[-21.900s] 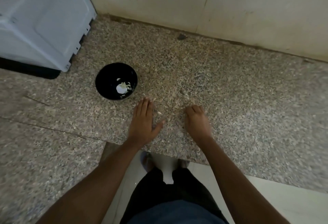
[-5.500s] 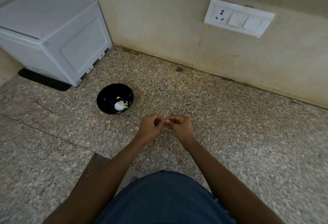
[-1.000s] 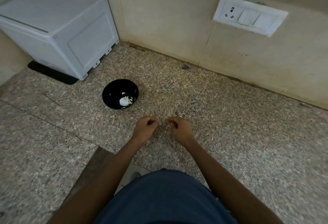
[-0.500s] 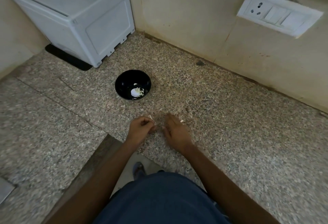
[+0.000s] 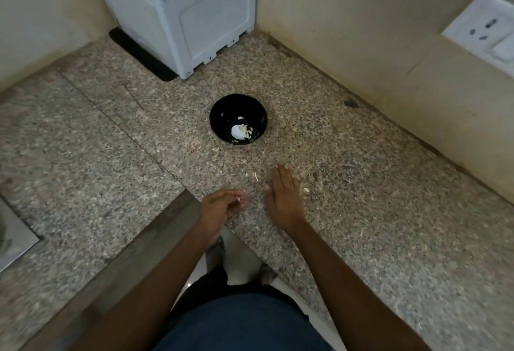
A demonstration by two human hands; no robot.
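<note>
Pale scrap (image 5: 238,198), too small to identify, sits just below centre frame, pinched at the curled fingertips of the left hand (image 5: 219,207), which is held at the near edge of the tabletop (image 5: 389,211). Just to its right, the right hand (image 5: 282,197) lies flat on the speckled stone, palm down, fingers straight and together, holding nothing. Loose flecks (image 5: 256,175) of the same pale colour lie on the stone beside that hand's fingers. Above the hands and well apart from them, a black bowl (image 5: 222,116) stands upright near the middle of the frame, with white pieces (image 5: 239,131) heaped at its bottom. Further up, a white boxy appliance (image 5: 194,11) rests on a black mat (image 5: 139,55) in the corner where two cream walls meet. A white socket plate (image 5: 484,27) is fixed to the wall at the upper right edge. At the bottom of the frame, the person's blue garment (image 5: 242,323) shows below the stone's edge.
</note>
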